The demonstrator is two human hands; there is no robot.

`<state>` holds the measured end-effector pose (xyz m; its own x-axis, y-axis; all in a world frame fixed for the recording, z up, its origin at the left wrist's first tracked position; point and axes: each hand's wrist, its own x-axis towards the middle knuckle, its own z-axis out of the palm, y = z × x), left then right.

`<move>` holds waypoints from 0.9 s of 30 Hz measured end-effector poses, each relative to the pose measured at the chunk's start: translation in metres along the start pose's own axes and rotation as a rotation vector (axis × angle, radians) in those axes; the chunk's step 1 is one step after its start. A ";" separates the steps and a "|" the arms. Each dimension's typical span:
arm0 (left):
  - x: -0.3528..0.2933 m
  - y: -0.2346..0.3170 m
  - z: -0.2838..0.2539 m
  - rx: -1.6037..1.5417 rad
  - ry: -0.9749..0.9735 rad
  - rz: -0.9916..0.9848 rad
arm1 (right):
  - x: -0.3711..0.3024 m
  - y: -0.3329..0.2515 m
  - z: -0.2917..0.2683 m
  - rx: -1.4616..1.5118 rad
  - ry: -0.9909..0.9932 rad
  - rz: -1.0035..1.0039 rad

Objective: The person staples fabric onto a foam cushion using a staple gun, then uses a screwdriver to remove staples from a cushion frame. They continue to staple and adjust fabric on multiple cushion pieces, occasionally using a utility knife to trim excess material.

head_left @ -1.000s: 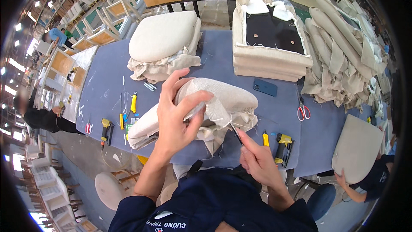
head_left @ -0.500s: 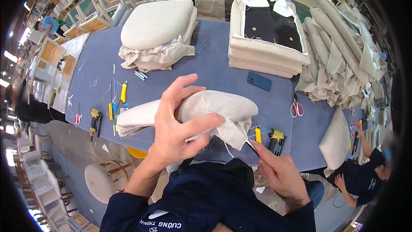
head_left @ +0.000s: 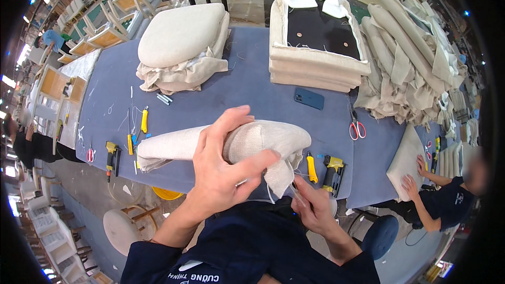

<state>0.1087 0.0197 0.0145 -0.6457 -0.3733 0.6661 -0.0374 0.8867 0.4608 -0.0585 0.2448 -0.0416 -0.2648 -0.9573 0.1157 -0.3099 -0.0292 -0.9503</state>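
Perhaps could fray the fabric flap (head_left: 280,175) by overpulling, with left hand (head_left: 223,173) half-spread, gripping the cushion (head_left: 284,132), and right hand (head_left: 315,205) pinching a slim blurred tool (head_left: 299,194)

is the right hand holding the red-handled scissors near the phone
No, the red-handled scissors lie on the blue table, clear of the right hand, which is beside the cushion's fabric corner.

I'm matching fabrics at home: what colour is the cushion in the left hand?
The cushion is light beige, showing best in the head view.
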 end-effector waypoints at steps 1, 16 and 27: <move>0.003 0.003 0.000 -0.066 0.042 -0.078 | -0.001 -0.005 -0.007 0.005 -0.030 0.043; 0.036 -0.008 -0.017 -0.010 -0.251 -0.177 | 0.012 -0.027 -0.022 0.177 -0.038 0.184; 0.045 -0.004 -0.008 -0.040 -0.301 -0.148 | 0.019 -0.035 -0.062 -0.052 -0.118 0.112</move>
<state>0.0858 -0.0028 0.0477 -0.8318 -0.3949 0.3900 -0.1213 0.8150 0.5666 -0.1096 0.2453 0.0119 -0.1921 -0.9810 -0.0279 -0.3318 0.0917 -0.9389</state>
